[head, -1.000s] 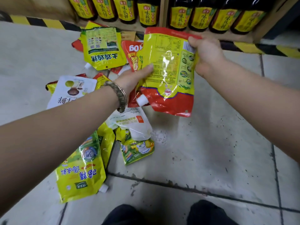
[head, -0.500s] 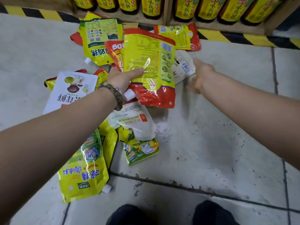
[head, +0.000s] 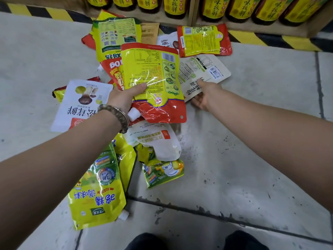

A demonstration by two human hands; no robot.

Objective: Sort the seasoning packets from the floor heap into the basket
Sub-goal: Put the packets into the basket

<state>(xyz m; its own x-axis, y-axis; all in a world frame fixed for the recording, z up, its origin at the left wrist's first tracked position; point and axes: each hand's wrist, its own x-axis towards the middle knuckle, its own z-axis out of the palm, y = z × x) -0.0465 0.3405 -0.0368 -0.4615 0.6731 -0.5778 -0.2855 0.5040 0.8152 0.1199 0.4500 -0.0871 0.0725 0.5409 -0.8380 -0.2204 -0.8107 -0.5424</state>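
Observation:
Seasoning packets lie in a heap on the tiled floor. My left hand [head: 124, 95] grips a yellow and red spouted pouch [head: 151, 76] by its lower left side and holds it above the heap. My right hand [head: 202, 96] pinches the near edge of a white packet [head: 205, 71], thumb on top and fingers underneath. Around them lie a white mushroom packet [head: 81, 105], a large yellow pouch [head: 97, 193], a white spouted pouch [head: 156, 141], a small green and yellow packet [head: 162, 171], a red-rimmed yellow packet [head: 203, 40] and a yellow-green packet [head: 115, 35]. No basket is in view.
A low wooden shelf [head: 252, 27] of dark bottles with yellow labels [head: 212, 8] runs along the top, above a yellow and black floor stripe [head: 45, 12]. Bare grey tiles [head: 243, 168] spread to the right of the heap. My dark shoes [head: 144, 242] show at the bottom edge.
My right hand let go of the yellow and red pouch, dropped to the floor and took hold of the white packet. My left hand now holds the pouch alone.

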